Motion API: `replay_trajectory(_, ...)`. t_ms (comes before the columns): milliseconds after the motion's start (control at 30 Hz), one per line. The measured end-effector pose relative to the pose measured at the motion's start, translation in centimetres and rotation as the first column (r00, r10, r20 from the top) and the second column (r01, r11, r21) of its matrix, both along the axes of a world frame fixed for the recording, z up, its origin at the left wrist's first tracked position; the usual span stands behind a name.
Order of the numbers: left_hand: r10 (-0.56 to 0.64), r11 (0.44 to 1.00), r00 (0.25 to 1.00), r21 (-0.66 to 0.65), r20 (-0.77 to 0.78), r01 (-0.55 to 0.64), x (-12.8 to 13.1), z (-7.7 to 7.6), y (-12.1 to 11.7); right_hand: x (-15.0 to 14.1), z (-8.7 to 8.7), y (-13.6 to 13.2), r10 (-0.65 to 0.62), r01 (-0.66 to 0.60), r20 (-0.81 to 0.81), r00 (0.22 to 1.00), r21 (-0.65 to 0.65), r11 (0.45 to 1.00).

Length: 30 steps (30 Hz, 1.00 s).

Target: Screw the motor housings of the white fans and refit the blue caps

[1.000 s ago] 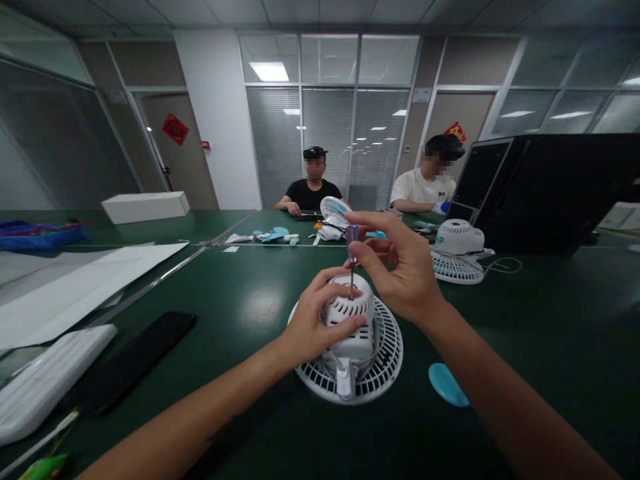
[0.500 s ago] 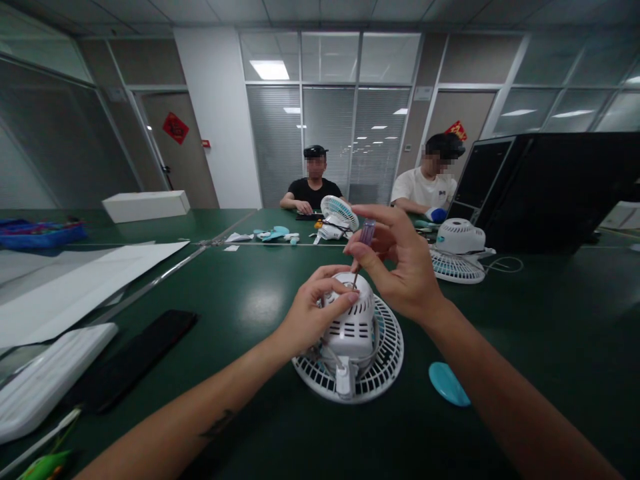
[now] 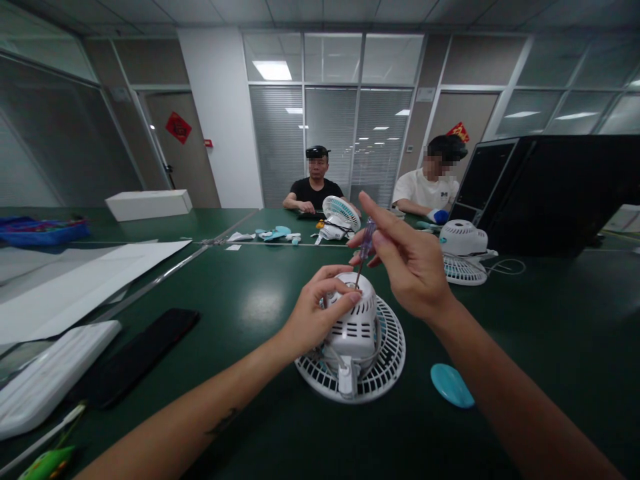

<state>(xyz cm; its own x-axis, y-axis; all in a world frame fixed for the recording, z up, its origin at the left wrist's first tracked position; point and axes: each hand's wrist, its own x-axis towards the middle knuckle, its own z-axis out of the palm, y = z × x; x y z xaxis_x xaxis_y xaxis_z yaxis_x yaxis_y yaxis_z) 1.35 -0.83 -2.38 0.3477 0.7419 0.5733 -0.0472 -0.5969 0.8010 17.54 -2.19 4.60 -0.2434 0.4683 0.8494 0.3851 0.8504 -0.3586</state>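
Observation:
A small white fan lies face down on the green table, its rounded motor housing pointing up. My left hand is wrapped round the left side of that housing, fingers closed on it. My right hand pinches a small screwdriver with a purple handle. The screwdriver is tilted, its tip touching the top of the housing, and my index finger is stretched out above the handle.
A turquoise plastic piece lies right of the fan. A black phone and a white keyboard lie at left. A second white fan stands before a dark monitor. Two people sit across the table with another fan.
My right hand has tilted the screwdriver from upright to leaning right and lifted slightly, with the index finger now extended. My left hand has stayed on the housing.

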Motion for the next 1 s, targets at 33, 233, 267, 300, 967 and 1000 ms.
replay_trajectory(33,0.001,1.000,1.000,0.003,-0.001,-0.001,-0.01,-0.02,-0.03,-0.01,0.00,0.00,0.003,-0.003,0.001,1.000,-0.007,1.000)
replay_trajectory(233,0.007,1.000,1.000,0.017,-0.005,-0.007,-0.02,0.13,-0.17,-0.23,-0.04,0.06,-0.035,0.036,-0.094,0.995,0.005,0.999)
replay_trajectory(267,0.007,1.000,1.000,0.016,-0.007,-0.007,-0.02,0.16,-0.16,-0.24,0.02,-0.01,-0.035,0.035,-0.072,0.997,-0.002,0.999)
replay_trajectory(300,0.006,1.000,1.000,0.015,-0.008,-0.006,-0.02,0.18,-0.14,-0.26,0.09,-0.10,-0.025,0.024,-0.047,0.999,-0.015,1.000)
replay_trajectory(967,0.019,1.000,0.999,0.022,-0.032,-0.019,0.02,0.24,-0.25,0.05,0.56,-0.39,-0.014,0.009,-0.080,0.997,-0.062,0.998)
replay_trajectory(1000,0.021,1.000,0.999,0.022,-0.032,-0.021,0.03,0.22,-0.25,0.18,0.66,-0.38,-0.018,0.012,-0.083,0.996,-0.072,0.997)
